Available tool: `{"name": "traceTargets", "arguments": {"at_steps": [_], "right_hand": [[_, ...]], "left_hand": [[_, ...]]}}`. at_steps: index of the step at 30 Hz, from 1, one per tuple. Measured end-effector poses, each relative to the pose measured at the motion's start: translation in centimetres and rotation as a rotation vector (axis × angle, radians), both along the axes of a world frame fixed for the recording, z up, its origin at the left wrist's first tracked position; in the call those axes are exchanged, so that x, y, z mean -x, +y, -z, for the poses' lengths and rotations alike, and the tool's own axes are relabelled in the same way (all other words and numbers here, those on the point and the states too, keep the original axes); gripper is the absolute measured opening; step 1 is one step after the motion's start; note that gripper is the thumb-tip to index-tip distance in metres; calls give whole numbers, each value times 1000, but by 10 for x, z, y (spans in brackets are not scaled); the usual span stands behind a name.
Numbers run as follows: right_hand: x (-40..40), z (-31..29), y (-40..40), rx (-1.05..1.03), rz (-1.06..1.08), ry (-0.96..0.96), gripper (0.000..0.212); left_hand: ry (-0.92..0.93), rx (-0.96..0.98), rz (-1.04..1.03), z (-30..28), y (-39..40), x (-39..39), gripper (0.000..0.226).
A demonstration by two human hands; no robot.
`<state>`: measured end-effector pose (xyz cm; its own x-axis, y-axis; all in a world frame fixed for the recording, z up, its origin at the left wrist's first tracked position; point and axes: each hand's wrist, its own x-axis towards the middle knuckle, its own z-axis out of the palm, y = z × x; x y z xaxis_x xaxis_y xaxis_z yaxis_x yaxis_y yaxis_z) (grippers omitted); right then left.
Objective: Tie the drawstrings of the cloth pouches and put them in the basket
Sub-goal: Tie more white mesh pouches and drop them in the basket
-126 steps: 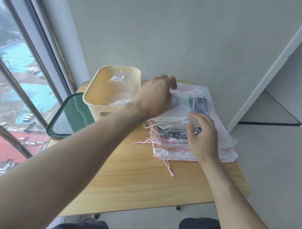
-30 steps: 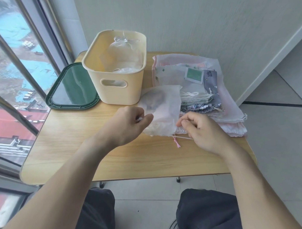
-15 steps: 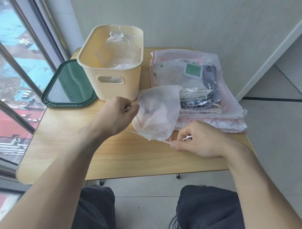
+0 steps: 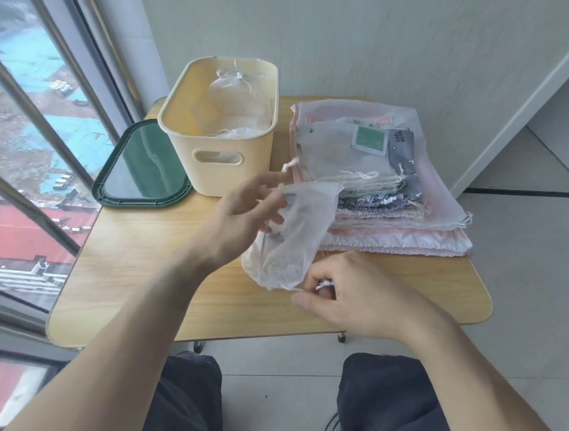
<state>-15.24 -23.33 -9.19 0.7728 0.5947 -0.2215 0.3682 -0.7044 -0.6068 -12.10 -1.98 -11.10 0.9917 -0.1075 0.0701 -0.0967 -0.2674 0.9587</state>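
Early going here: the basket (image 4: 220, 127) already holds at least one sheer pouch with a bow tied at its top, and more pale cloth lies under it, though how many pouches that makes is hard to tell. The pouch (image 4: 293, 234) in play is a thin white one, lifted just in front of the basket and to its right, its mouth turned down toward the near edge of the table (image 4: 143, 278). The left hand (image 4: 244, 216) is up beside it with fingers loosely spread; one white cord end (image 4: 289, 165) sticks up above those fingers, but whether they pinch it or only brush the cloth is not clear. The right hand (image 4: 353, 293) sits low, in front of the basket and further right, fingers curled round the other cord end (image 4: 322, 284). No knot shows on this pouch yet, so the tie looks only begun. To the right of the basket waits the stack (image 4: 389, 192) of untied pouches, pink, white and grey, several layers deep. So most of the job is left: finish this knot, drop it in, then work through the stack.
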Motion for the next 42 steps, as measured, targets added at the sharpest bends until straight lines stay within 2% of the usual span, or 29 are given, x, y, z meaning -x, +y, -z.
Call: {"name": "traceTargets", "arguments": {"at_steps": [2, 5, 7, 10, 12, 15, 17, 19, 21, 25, 27, 30, 32, 35, 37, 38, 40, 42], "right_hand": [[-6, 4, -2, -8, 53, 6, 29], [-14, 8, -7, -6, 106, 10, 29], [-16, 11, -10, -8, 120, 10, 30], [-17, 10, -11, -25, 128, 16, 26], [-17, 5, -10, -33, 131, 14, 28], [-12, -9, -11, 59, 113, -4, 37], [-7, -20, -12, 166, 80, -56, 36], [-1, -32, -8, 212, 51, -106, 25], [0, -38, -1, 63, 62, -143, 20], [-26, -24, 14, -405, 135, -254, 6], [-47, -10, 14, -475, 148, -239, 24], [-70, -3, 9, -446, 167, -194, 47], [-79, -3, 3, -437, 211, -222, 48], [-78, -9, -4, -383, 299, -376, 35], [-66, -15, -6, -385, 349, -518, 15], [-59, -16, -7, -399, 332, -501, 3], [-41, -16, -6, -331, 233, -304, 17], [-26, -8, -1, -132, 125, -131, 25]], "left_hand": [[-19, -137, 27, 5, 2, 0, 38], [-96, -474, -141, 9, 5, 4, 45], [-81, -647, -222, 5, 8, 8, 43], [-26, -640, -31, -6, 12, 20, 49], [-78, -604, 147, -12, 6, 28, 49], [-112, -632, 294, -6, -6, 32, 55], [-64, -720, 366, 3, -14, 30, 60], [-83, -871, 388, 10, -22, 29, 61], [-119, -951, 375, 14, -28, 28, 52], [-78, -928, 403, 16, -30, 25, 47], [-68, -916, 402, 17, -28, 24, 45], [-61, -853, 394, 15, -25, 24, 43], [-34, -748, 382, 11, -19, 24, 46], [77, -575, 398, 5, -8, 23, 45], [86, -544, 419, 2, -3, 21, 32], [87, -546, 426, 0, -1, 21, 24], [109, -565, 430, -3, 1, 21, 10], [129, -563, 408, -4, 1, 21, 9]]}}
